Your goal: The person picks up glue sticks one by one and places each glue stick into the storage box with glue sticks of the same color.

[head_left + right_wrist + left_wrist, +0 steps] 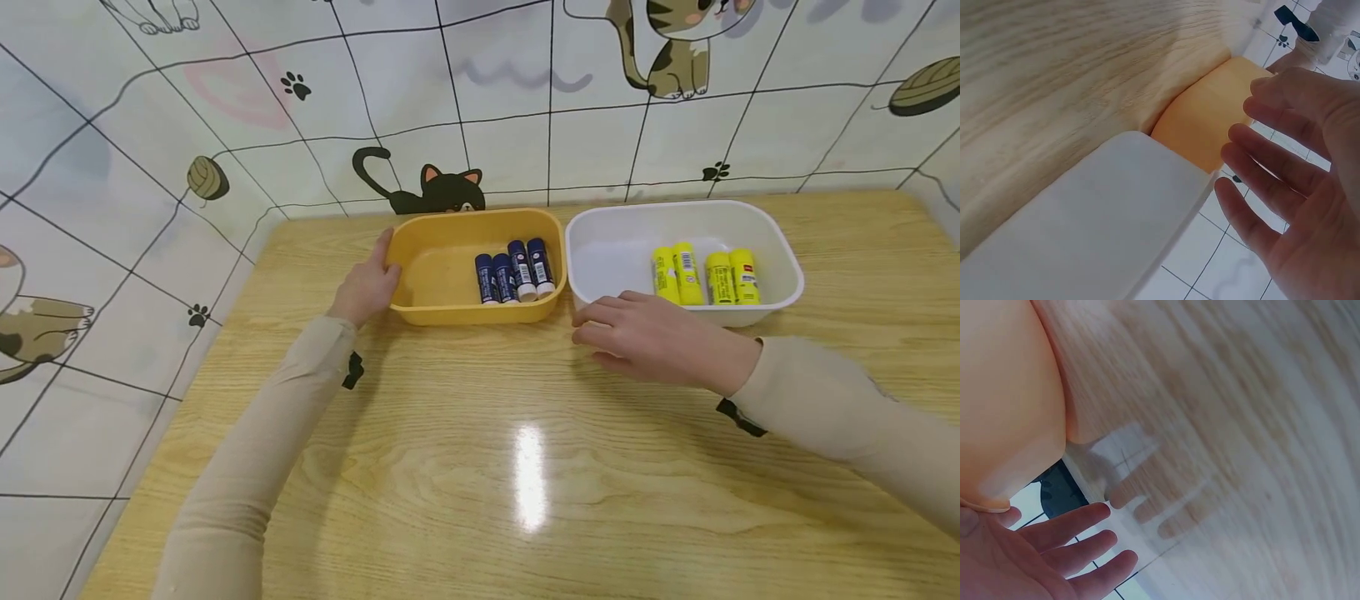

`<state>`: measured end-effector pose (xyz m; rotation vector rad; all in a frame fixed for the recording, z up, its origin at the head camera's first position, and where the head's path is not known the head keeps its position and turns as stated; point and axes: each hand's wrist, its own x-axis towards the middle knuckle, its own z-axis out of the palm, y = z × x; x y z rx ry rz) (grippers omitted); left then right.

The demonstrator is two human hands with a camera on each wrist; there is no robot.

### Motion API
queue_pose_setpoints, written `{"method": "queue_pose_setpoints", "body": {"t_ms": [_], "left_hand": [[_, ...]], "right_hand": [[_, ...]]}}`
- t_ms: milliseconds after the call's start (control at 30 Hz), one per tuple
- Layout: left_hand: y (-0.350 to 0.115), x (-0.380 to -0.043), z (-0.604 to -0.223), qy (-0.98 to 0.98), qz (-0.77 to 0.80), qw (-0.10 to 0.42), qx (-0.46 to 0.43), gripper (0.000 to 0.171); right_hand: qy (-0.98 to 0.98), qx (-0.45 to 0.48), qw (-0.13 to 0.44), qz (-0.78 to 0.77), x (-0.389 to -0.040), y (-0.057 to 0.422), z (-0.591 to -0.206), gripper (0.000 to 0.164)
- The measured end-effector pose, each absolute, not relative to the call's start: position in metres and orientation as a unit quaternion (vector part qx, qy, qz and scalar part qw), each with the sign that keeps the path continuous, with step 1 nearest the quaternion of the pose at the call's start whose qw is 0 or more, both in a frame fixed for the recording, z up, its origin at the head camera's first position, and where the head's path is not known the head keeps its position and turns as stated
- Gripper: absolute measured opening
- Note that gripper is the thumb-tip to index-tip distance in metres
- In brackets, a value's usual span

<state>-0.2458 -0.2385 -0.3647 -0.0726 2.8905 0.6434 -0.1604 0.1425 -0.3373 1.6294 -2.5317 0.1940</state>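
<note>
A yellow-orange plastic bin (438, 267) stands against the back wall, with several dark blue glue sticks (522, 271) lying at its right end. My left hand (367, 287) is at this bin's left end, thumb and fingers spread along the rim; in the left wrist view its fingers (1082, 547) stretch out straight. Right beside it stands a white bin (611, 258) with several yellow glue sticks (688, 275) in its right half. My right hand (660, 342) hovers at the white bin's front left corner, its fingers (1260, 159) loosely bent with nothing between them.
Both bins stand side by side on a glossy wooden table (450, 467), close to the tiled wall (502, 150) with cat drawings. Another wall (112, 208) runs along the table's left side. A light reflection shows on the table front.
</note>
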Motion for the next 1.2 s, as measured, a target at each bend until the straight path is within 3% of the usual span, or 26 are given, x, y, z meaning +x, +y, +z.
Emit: {"method": "queue_pose_setpoints", "body": {"t_ms": [233, 600, 833, 1033, 1167, 1200], "left_hand": [[-0.243, -0.243, -0.366, 0.972, 0.221, 0.077, -0.027, 0.063], [-0.245, -0.239, -0.364, 0.991, 0.131, -0.006, 0.024, 0.057], [-0.245, -0.237, -0.361, 0.987, 0.157, -0.028, 0.031, 0.053], [-0.244, -0.234, -0.351, 0.985, 0.163, -0.025, 0.04, 0.049], [-0.232, -0.225, -0.345, 0.988, 0.136, -0.033, 0.064, 0.048], [-0.227, -0.221, -0.344, 0.988, 0.132, -0.035, 0.075, 0.048]], "right_hand": [[-0.847, 0.522, 0.061, 0.072, -0.15, 0.155, -0.341, 0.032], [-0.842, 0.52, 0.093, 0.111, -0.14, 0.171, -0.351, 0.037], [-0.839, 0.516, 0.116, 0.129, -0.14, 0.18, -0.352, 0.042], [-0.828, 0.525, 0.134, 0.145, -0.14, 0.186, -0.357, 0.025], [-0.826, 0.522, 0.144, 0.156, -0.139, 0.188, -0.36, 0.061], [-0.826, 0.521, 0.146, 0.157, -0.139, 0.189, -0.361, 0.061]]}}
